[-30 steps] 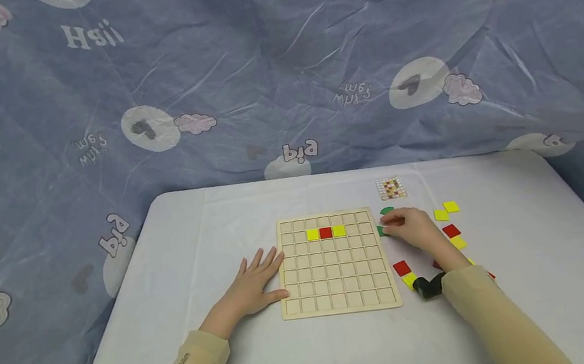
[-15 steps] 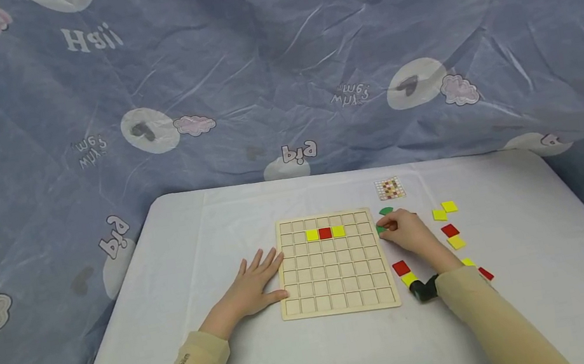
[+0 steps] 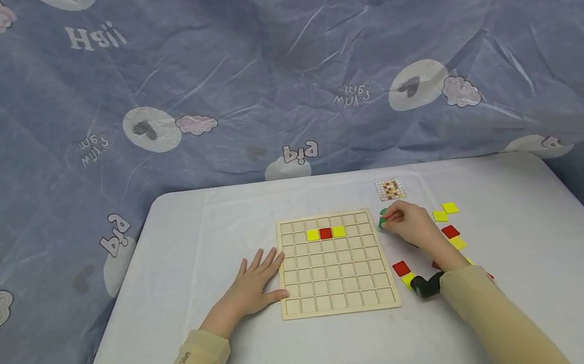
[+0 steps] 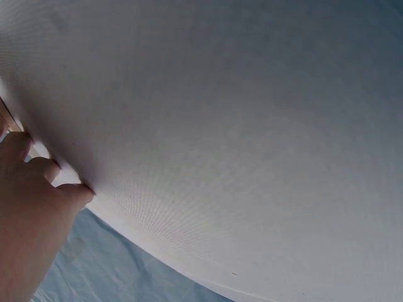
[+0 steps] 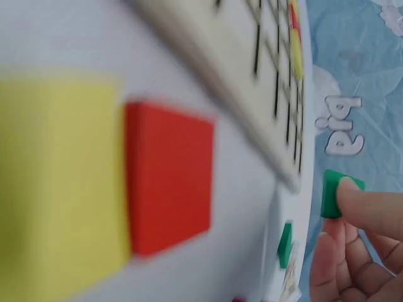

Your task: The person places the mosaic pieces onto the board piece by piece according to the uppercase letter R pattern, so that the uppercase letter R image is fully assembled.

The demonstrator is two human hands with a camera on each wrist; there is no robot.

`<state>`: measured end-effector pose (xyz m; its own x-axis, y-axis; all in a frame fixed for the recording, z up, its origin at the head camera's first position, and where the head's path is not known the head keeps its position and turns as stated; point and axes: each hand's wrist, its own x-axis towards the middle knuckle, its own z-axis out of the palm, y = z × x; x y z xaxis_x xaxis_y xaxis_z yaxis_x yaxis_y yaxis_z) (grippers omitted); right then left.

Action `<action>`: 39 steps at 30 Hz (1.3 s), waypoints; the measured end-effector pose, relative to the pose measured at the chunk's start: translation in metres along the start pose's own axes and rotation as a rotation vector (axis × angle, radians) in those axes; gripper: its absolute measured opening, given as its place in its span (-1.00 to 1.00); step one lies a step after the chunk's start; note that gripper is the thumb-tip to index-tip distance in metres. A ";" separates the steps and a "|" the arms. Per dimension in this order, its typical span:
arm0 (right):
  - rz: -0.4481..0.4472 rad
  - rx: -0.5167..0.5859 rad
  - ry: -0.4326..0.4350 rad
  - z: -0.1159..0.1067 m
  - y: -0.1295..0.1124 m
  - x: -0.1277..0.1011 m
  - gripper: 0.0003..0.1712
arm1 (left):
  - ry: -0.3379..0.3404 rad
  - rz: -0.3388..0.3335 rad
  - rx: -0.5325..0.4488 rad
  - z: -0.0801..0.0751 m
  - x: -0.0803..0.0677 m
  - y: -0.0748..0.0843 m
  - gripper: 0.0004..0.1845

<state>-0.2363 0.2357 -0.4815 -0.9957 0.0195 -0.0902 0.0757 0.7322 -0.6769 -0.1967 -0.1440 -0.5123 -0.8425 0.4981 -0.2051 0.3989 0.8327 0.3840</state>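
Small patterned card (image 3: 390,189): just beyond the right hand (image 3: 414,227)'s fingertips, its pattern too small to read.
Red and yellow square tiles (image 3: 455,243): some partly hidden behind that hand's wrist and sleeve.
Yellow square tile (image 5: 60,189): blurred, cut off by the right wrist view's edge.
Left hand (image 4: 28,220): cut off at the left wrist view's edge.

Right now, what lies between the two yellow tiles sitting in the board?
A single red tile fills the cell between the two yellow tiles in the wooden board, all three touching in one row. The head view shows it.
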 end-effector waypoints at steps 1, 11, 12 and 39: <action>-0.011 0.020 0.007 0.001 -0.003 0.001 -0.79 | 0.000 0.000 -0.001 -0.001 0.000 0.000 -0.05; -0.051 0.099 -0.032 0.024 -0.032 0.013 -0.80 | -0.002 -0.007 -0.002 0.000 -0.001 0.003 -0.05; -0.047 0.094 -0.037 0.026 -0.033 0.014 -0.81 | -0.002 -0.006 -0.002 0.000 -0.001 0.003 -0.06; -0.038 0.055 -0.045 0.022 -0.027 0.006 -0.71 | -0.012 -0.010 0.000 0.000 0.001 0.002 -0.05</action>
<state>-0.2430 0.2014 -0.4797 -0.9947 -0.0386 -0.0956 0.0422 0.6930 -0.7197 -0.1968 -0.1421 -0.5114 -0.8419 0.4928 -0.2200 0.3904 0.8375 0.3822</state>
